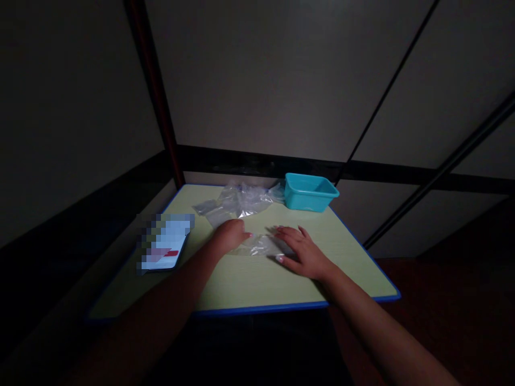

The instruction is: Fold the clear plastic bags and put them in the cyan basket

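As the light catches its pale top, the blue-edged table (261, 292) carries everything in play. Across the back sprawls a heap of crumpled clear plastic (245, 201), reaching forward to the left hand, and right beside it stands the turquoise plastic tub (308, 202), upright in the far right corner, perhaps parked there to leave the middle free. Over on the left, a lit smartphone (171, 249) sits near the edge, apart from the hands. Now front and centre: a smoothed strip of clear plastic film (261, 245), between the two hands. Right hand (303, 254) palm down, fingers spread over the strip's right end, seemingly to hold it flat; left hand (230, 236) curled at the other end, thumb pointing inward, and whether it pinches the film, I can't tell!
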Demonstrator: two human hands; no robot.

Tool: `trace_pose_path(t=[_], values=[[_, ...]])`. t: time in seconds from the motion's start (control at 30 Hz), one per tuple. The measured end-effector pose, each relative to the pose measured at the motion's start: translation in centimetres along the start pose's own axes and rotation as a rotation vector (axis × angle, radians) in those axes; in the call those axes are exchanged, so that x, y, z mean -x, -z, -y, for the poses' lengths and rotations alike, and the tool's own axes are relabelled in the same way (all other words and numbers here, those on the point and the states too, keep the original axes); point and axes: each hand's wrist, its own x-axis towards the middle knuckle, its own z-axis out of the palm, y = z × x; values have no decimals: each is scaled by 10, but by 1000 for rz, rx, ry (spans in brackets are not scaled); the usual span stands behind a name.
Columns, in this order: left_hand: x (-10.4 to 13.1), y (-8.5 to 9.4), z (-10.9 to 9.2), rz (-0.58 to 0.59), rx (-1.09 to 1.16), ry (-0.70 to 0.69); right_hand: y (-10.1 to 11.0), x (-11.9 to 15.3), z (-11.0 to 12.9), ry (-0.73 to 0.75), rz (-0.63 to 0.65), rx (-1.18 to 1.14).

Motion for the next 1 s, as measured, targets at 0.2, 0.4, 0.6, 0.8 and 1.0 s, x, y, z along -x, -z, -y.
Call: trace_pose_path(t=[0.2, 0.4, 0.6, 0.8, 1.0], values=[[2, 4, -2, -35, 5, 5, -5, -4, 7, 144, 214, -40], [9, 9, -7, -95, -35, 41, -5, -5, 10, 118, 282, -48], [32, -2, -37, -316, -41, -287, -5, -4, 9, 99, 284, -26], [46, -23, -56, -189, -17, -394, -9, 0, -3, 23, 158, 59], [44, -29, -52, -45, 4, -345, -11, 0, -1, -13, 230, 68]])
